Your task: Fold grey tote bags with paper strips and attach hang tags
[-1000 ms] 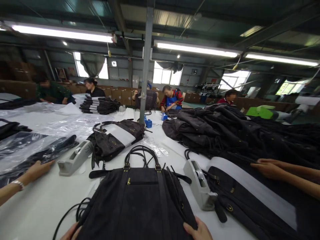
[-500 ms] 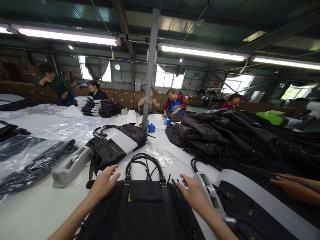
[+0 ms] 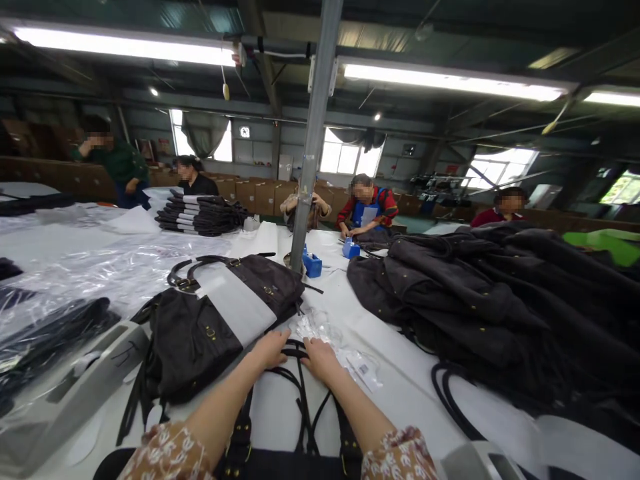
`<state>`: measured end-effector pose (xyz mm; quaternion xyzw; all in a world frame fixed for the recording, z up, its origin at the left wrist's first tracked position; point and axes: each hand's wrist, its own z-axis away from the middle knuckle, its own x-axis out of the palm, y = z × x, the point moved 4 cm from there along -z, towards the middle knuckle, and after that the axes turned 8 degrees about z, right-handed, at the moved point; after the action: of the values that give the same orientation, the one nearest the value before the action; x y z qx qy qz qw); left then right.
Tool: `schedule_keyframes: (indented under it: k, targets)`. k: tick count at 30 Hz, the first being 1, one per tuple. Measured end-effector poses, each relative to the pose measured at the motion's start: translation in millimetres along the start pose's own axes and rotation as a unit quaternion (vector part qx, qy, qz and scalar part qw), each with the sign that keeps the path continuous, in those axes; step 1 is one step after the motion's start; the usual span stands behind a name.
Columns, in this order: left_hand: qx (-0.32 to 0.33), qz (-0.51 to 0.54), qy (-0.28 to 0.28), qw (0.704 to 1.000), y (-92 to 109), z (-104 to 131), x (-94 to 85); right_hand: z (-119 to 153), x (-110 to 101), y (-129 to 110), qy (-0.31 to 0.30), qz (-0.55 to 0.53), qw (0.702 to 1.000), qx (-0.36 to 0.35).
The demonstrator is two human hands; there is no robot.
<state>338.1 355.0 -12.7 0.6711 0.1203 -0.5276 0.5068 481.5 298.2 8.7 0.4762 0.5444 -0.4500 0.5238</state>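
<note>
Clasping the looped handles (image 3: 294, 353) of a black handbag (image 3: 293, 465), left hand (image 3: 270, 349) and right hand (image 3: 321, 360) have their grip closed; the bag lies on the white table's (image 3: 275, 417) near side.

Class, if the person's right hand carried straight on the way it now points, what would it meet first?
Probably the dark bag with the white band, ahead-left of the right hand; the left hand lies close to that line, and depth is unclear.
</note>
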Motion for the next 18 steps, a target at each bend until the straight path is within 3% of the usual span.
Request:
schedule_keyframes:
  k: [3, 8, 10, 14, 18]
  targets:
    - [-0.004, 0.014, -0.019, 1.0, -5, -24, 2.6, -15, 11, 5, 0.009, 0.01, 1.0, 0.006]
    - [-0.034, 0.121, -0.047, 0.991, 7, -52, -8.8, -3, -14, -3, 0.096, 0.009, 0.995, 0.024]
    - [-0.052, 0.186, -0.087, 0.977, 14, -58, -19.8, 8, -19, -23, 0.104, -0.028, 0.994, -0.028]
    - [-0.064, 0.3, -0.158, 0.939, 30, -59, -48.5, 11, 3, -79, -0.011, -0.1, 0.987, -0.128]
    - [-0.078, 0.356, -0.2, 0.91, 44, -54, -64.3, -11, 20, -117, -0.015, -0.133, 0.985, -0.111]
